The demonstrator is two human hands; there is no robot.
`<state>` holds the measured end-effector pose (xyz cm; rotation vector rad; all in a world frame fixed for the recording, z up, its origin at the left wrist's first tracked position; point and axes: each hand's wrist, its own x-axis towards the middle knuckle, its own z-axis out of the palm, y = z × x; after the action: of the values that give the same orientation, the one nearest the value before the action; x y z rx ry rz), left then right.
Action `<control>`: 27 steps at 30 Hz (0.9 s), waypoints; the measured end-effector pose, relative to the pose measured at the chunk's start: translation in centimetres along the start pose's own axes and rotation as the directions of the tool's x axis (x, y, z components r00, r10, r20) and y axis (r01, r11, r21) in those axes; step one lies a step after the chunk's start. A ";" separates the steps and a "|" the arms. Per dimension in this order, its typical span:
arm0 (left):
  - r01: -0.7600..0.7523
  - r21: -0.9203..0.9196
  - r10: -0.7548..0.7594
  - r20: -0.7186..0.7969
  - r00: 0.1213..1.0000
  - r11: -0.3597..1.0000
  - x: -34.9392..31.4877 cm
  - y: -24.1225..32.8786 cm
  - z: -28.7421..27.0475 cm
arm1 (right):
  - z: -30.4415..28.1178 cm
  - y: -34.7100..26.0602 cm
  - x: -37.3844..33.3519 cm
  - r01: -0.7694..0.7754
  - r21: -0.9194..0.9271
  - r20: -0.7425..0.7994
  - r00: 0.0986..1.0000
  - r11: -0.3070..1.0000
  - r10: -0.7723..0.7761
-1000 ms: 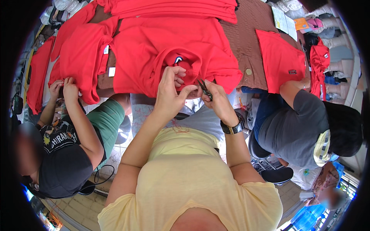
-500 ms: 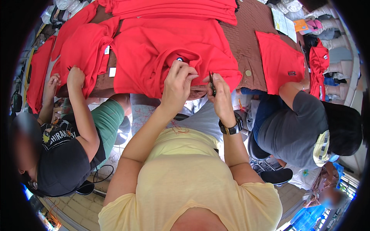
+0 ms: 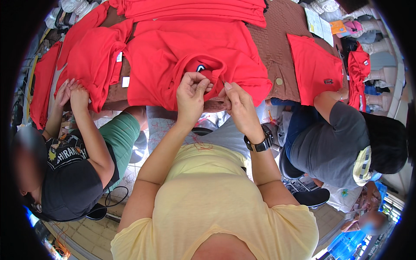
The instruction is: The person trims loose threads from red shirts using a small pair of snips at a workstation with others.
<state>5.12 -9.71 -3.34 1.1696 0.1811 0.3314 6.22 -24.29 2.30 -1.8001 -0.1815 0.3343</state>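
Note:
A red shirt (image 3: 203,39) lies spread on the table in front of me, its neck opening turned up toward me with a dark and white label inside. At the near edge of that opening, my left hand (image 3: 191,92) pinches the red fabric between thumb and fingers. Close on its right is my right hand (image 3: 239,106), closed around small dark thread snips, which are mostly hidden by the fingers. Only a thin dark tip shows, pointing at the cloth by my left fingers.
Red garments lie in a stack (image 3: 190,11) at the far edge of the brown-covered table (image 3: 273,56), with another red piece (image 3: 314,65) to the right. Co-workers sit close on both sides, one in a black shirt (image 3: 73,186), one in grey (image 3: 329,143). Loose threads cover my lap.
My left hand has come down and slightly left, baring more of the label. My right hand has shifted left, turning the snips so the fingers cover them. The left co-worker's hands have come together.

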 end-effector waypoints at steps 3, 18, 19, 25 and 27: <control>0.021 0.134 -0.021 0.000 1.000 0.991 0.0 0.3 -0.2 | -0.3 -0.9 -0.2 -0.156 0.125 0.124 0.982 0.980 0.141; -0.060 0.328 0.027 0.103 0.994 0.943 -0.4 -0.3 -0.8 | 1.1 1.6 0.8 -0.155 0.055 0.105 0.983 0.986 0.148; -0.079 0.374 0.041 0.109 0.993 0.924 -0.5 -0.2 -0.8 | 1.2 1.7 0.9 -0.153 0.076 0.100 0.984 0.985 0.145; -0.200 0.392 0.176 0.098 0.980 0.898 -0.5 0.2 -0.3 | 1.2 1.5 1.2 -0.237 0.249 0.157 0.967 0.939 0.202; -0.196 0.357 0.161 0.125 0.979 0.913 -0.5 0.3 -0.4 | 1.2 2.4 1.5 -0.183 0.185 0.151 0.976 0.966 0.156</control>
<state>4.46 -9.43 -3.26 1.5774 0.0536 0.4143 7.13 -23.36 -0.43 -1.5998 -0.0850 0.5787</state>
